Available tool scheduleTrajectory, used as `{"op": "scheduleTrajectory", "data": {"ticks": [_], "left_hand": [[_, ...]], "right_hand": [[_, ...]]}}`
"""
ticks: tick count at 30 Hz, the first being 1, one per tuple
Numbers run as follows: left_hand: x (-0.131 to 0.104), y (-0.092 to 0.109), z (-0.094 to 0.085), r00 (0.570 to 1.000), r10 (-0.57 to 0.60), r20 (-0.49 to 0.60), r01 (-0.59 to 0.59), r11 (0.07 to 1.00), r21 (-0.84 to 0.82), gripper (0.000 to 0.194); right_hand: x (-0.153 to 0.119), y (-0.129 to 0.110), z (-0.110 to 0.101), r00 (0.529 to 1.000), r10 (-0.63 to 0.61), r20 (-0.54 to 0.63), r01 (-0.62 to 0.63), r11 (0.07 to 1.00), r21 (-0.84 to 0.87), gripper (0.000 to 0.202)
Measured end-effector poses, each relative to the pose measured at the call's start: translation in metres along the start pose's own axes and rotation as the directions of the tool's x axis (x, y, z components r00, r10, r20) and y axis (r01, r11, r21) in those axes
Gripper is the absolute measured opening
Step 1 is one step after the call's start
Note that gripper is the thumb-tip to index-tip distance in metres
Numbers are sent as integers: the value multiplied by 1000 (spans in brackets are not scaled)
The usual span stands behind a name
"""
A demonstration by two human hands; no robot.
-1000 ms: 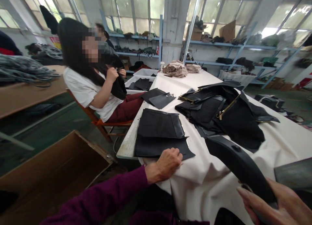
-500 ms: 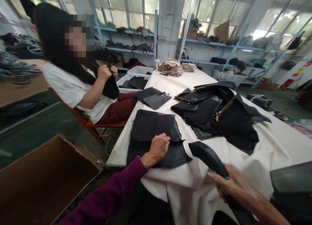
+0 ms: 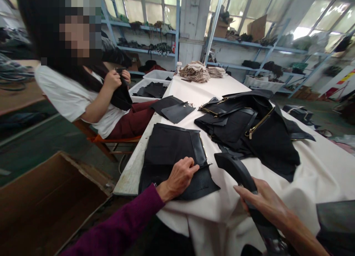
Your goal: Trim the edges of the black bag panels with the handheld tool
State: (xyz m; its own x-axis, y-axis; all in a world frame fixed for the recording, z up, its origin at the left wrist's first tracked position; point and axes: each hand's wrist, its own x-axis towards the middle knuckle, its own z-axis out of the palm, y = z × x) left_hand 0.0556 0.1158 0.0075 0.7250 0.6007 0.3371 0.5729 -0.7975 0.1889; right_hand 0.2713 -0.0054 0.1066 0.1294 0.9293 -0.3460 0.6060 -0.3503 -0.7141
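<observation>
A flat black bag panel [image 3: 170,145], with a shiny strip and a gold-coloured zipper at its right side, lies near the table's left edge. My left hand [image 3: 181,176], in a purple sleeve, rests on it with curled fingers closed at the fold across its lower part. The fingertips are partly hidden. My right hand [image 3: 266,200] is wrapped round a long, curved black hand tool [image 3: 237,169]. The tool's blunt front end points toward the panel, apart from it and above the white cloth. I cannot tell the tool's exact kind.
Black pieces with gold zippers [image 3: 249,126] are heaped on the white-covered table [image 3: 191,87]. Smaller black pieces [image 3: 177,110] lie beyond the panel. A seated person [image 3: 80,97] holds black material at left. Near my left side stands a cardboard box [image 3: 55,196].
The view has shifted slightly. My left hand stays closed at the panel's fold, and my right hand keeps hold of the black tool in nearly the same place.
</observation>
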Motion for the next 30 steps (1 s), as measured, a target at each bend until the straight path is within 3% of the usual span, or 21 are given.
{"op": "scheduleTrajectory", "data": {"ticks": [3, 6, 12, 21, 30], "left_hand": [[-3, 9, -1, 984, 169, 63, -175, 979, 108, 26], [-7, 15, 0, 964, 241, 113, -256, 955, 150, 29], [-12, 20, 2, 962, 226, 156, -250, 955, 157, 29], [-21, 23, 4, 973, 203, 113, -215, 971, 101, 27], [-40, 28, -1, 976, 215, 32, -217, 969, 114, 30]], "right_hand": [[-11, -2, -11, 999, 39, 6, -39, 998, -44, 39], [-24, 0, -13, 998, 55, 42, -53, 997, -50, 37], [-35, 1, -5, 988, 92, 123, -83, 994, -75, 31], [-18, -7, 13, 980, 131, 147, -117, 988, -101, 22], [-18, -25, 9, 989, 145, 43, -130, 959, -253, 28]]}}
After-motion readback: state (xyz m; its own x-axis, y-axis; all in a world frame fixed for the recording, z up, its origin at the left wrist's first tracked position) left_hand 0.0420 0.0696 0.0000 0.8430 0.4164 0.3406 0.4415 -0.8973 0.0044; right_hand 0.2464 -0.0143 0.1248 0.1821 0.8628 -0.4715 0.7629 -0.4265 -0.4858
